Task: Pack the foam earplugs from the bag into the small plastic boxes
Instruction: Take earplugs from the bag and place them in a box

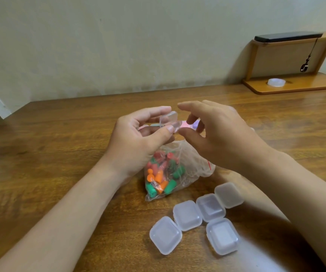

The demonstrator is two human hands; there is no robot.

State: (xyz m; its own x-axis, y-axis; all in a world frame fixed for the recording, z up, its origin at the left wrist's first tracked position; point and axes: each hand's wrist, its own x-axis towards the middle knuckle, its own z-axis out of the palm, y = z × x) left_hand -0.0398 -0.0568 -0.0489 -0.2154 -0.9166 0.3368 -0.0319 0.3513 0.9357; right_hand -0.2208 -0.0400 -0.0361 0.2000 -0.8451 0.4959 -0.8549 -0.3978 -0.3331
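My left hand (138,142) pinches a small clear plastic box (169,120) between thumb and fingers, above the table. My right hand (223,134) hovers beside it, with the thumb tip at the box's lower edge and the index finger stretched over it. A clear bag (189,167) of red, green and orange foam earplugs (158,179) lies on the table just below both hands. Pink, teal and purple earplugs (183,123) show behind the hands, partly hidden; they seem to lie on the table.
Several shut clear boxes (186,214) sit in a cluster at the front right, beside my right forearm. A wooden shelf (305,87) at the back right carries a tape roll (276,82) and a black device (287,36). The wall runs along the table's far edge.
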